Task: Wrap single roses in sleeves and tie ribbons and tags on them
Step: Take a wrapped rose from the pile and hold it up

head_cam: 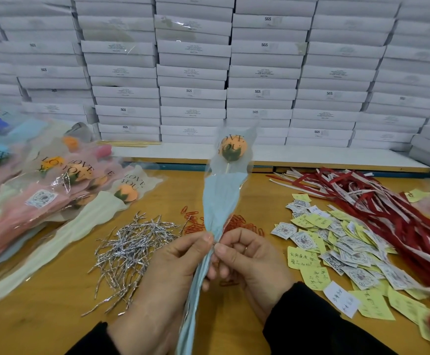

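An orange rose [233, 147] on a thin stick stands upright inside a clear and light-blue sleeve [221, 198] printed "LOVE YOU". My left hand [167, 275] and my right hand [249, 262] both pinch the gathered sleeve around the stem at its narrow waist, thumbs facing each other. Red ribbons [378, 201] lie in a heap at the right. Yellow and white paper tags [337, 242] are scattered in front of them. Silver twist ties [129, 247] lie in a pile at the left of my hands.
Wrapped roses in pink, cream and blue sleeves [55, 190] are stacked on the left of the wooden table [42, 326]. Orange paper clips [193, 221] lie behind the sleeve. A wall of stacked white boxes [193, 73] fills the back. Wooden sticks [132, 143] lie near them.
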Tool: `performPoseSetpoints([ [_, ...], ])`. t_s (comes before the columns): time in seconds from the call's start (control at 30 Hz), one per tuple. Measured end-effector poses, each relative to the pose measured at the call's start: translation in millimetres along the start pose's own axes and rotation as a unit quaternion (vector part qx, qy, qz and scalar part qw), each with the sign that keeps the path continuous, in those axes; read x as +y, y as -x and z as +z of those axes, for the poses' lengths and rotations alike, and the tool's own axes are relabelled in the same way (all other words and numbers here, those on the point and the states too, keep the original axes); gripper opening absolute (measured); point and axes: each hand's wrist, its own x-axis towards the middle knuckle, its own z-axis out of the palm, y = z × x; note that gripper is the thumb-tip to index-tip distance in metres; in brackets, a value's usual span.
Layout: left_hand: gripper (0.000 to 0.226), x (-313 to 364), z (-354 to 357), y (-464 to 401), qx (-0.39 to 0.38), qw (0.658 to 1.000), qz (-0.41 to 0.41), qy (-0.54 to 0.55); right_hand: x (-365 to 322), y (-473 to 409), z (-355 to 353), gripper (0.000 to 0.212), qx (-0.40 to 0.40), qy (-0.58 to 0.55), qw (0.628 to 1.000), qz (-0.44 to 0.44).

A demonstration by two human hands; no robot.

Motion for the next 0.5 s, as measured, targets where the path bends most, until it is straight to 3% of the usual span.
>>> performPoseSetpoints([
  [0.1, 0.017, -1.1, -0.3, -0.5, -0.002, 1.000, 0.002, -0.008, -3.0, 0.9, 1.1, 0.007, 0.003, 0.014, 1.000, -0.002],
  [0.3, 0.018, -3.0, -0.4, -1.9, -0.006, 1.000, 0.000, -0.003, -14.7, 2.2, 1.3, 0.017, 0.017, 0.136, 0.990, -0.046],
  [0.43, 0.019, -5.0, 1.4, -2.2, 0.016, 1.000, 0.009, -0.002, -12.3, 2.6, 4.4, 0.016, 0.039, 0.130, 0.991, -0.015],
  [0.5, 0.021, -4.5, 0.5, -2.7, 0.035, 0.999, 0.010, 0.008, -6.1, 4.3, 4.9, 0.016, 0.082, 0.240, 0.965, -0.065],
])
